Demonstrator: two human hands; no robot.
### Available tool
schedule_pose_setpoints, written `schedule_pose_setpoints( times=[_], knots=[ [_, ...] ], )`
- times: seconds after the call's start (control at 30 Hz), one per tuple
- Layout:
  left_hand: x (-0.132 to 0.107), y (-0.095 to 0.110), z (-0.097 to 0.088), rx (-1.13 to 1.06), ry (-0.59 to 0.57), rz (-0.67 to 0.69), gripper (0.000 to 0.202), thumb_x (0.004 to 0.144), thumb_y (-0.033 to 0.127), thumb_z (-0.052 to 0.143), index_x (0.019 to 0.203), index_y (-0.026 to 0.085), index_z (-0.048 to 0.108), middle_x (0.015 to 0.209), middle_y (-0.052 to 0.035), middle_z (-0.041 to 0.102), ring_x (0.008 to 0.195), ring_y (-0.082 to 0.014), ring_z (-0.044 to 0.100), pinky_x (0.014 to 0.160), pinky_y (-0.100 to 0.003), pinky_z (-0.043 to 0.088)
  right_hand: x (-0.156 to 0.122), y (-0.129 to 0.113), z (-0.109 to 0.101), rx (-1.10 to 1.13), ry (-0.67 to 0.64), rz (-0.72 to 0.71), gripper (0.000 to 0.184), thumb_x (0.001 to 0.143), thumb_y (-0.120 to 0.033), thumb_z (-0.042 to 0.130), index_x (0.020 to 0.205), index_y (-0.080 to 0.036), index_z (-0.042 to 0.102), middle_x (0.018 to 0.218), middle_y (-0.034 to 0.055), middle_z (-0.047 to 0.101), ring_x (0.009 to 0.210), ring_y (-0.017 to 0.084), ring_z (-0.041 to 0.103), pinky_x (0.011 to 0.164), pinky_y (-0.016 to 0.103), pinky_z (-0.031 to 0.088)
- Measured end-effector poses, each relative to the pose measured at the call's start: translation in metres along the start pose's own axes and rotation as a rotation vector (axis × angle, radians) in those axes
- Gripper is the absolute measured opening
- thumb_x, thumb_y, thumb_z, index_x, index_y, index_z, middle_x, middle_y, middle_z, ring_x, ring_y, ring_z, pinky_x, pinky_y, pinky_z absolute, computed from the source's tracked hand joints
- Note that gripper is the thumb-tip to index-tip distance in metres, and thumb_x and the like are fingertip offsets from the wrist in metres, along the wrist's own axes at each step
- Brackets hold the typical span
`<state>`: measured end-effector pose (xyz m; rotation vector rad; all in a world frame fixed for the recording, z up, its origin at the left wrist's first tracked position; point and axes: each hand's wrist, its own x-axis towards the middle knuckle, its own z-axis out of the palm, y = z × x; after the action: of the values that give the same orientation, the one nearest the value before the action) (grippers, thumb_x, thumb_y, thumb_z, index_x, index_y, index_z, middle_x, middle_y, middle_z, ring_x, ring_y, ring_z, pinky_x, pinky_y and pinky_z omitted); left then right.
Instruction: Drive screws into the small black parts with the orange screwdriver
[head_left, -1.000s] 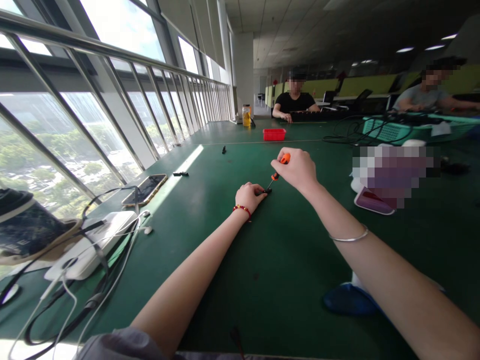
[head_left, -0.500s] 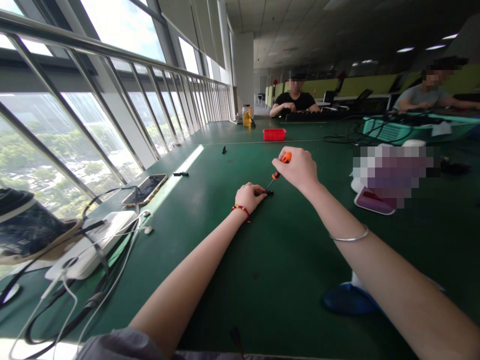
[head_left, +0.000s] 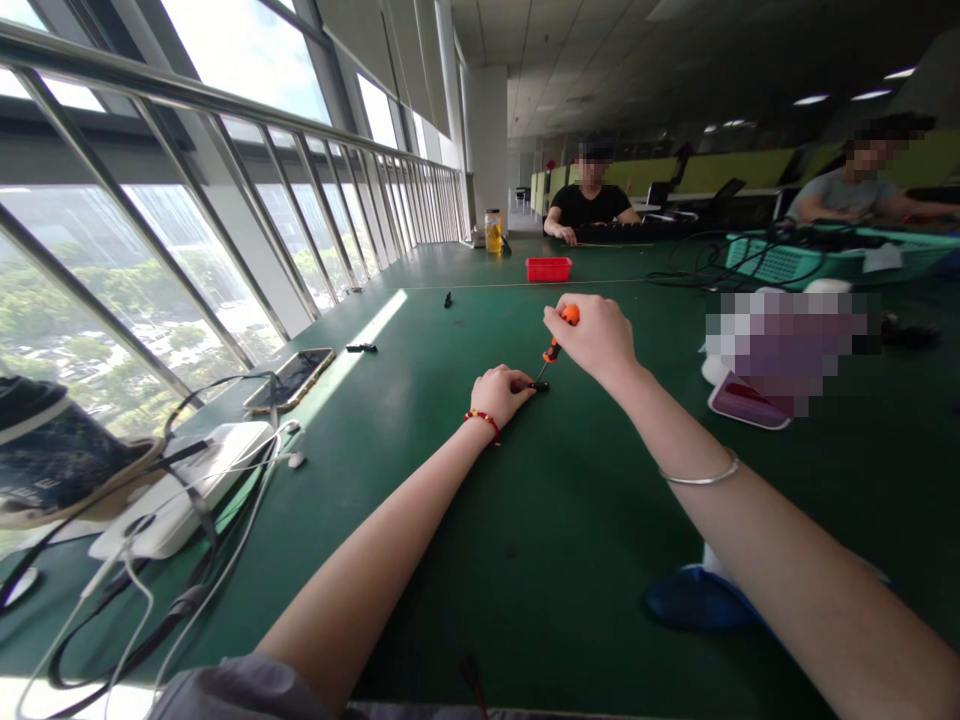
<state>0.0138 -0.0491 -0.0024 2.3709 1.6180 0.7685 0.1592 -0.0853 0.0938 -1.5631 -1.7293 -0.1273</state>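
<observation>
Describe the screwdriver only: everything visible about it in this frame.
The screwdriver is small, with an orange handle, seemingly plastic, a black collar and a thin dark shaft. It stands tilted, its top toward the right hand, which wraps the handle. Its tip meets a small black part on the green table, which the left hand pins. The tip's type is too small to tell.

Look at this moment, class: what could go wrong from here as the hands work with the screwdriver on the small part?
1. The orange-handled screwdriver stands tilted on the small black part; its tip might slip off.
2. The left hand pins that part with fingertips close to the tip, so a slip could jab them.
3. The part is tiny and dark on the green table; if it skids away, it could be hard to find.
</observation>
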Motion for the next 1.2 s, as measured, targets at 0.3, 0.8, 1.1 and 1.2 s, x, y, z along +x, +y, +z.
schedule_pose_setpoints(
  times=[0.3, 0.8, 1.1, 1.2],
  knots=[
    [-0.0004, 0.0005, -0.001, 0.003, -0.003, -0.008, 0.019, 0.077, 0.033, 0.063, 0.091, 0.023, 0.071, 0.086, -0.0029, 0.063, 0.081, -0.018, 0.059, 0.07, -0.028, 0.047, 0.0008, 0.0034, 0.0035, 0.038, 0.041, -0.008, 0.027, 0.078, -0.039, 0.044, 0.06, -0.021, 0.052, 0.057, 0.0006, 0.055, 0.054, 0.015, 0.047, 0.048, 0.025, 0.026],
    [-0.0004, -0.0002, -0.0003, 0.02, -0.004, -0.001, 0.02, 0.077, 0.033, 0.062, 0.092, 0.023, 0.071, 0.085, -0.0023, 0.063, 0.081, -0.0174, 0.059, 0.071, -0.027, 0.046, -0.0005, 0.0023, 0.0038, 0.015, 0.045, -0.016, 0.027, 0.079, -0.038, 0.044, 0.06, -0.021, 0.053, 0.055, 0.0005, 0.053, 0.053, 0.014, 0.047, 0.049, 0.024, 0.025],
    [-0.0007, 0.0018, -0.0009, 0.025, -0.001, 0.001, 0.019, 0.077, 0.032, 0.062, 0.091, 0.023, 0.071, 0.084, -0.0017, 0.063, 0.081, -0.0167, 0.058, 0.072, -0.027, 0.046, -0.0006, -0.0039, -0.0018, -0.033, -0.052, -0.015, 0.019, 0.074, -0.036, 0.048, 0.063, -0.022, 0.055, 0.059, 0.001, 0.056, 0.057, 0.016, 0.048, 0.051, 0.026, 0.026],
    [-0.0007, 0.0019, -0.0008, 0.025, -0.004, 0.009, 0.019, 0.077, 0.032, 0.063, 0.092, 0.023, 0.071, 0.084, -0.0018, 0.063, 0.081, -0.0168, 0.058, 0.072, -0.027, 0.046, 0.0, -0.004, -0.0019, -0.025, -0.065, -0.01, 0.017, 0.072, -0.035, 0.048, 0.063, -0.023, 0.056, 0.06, 0.0011, 0.057, 0.059, 0.017, 0.05, 0.052, 0.026, 0.027]
  ],
)
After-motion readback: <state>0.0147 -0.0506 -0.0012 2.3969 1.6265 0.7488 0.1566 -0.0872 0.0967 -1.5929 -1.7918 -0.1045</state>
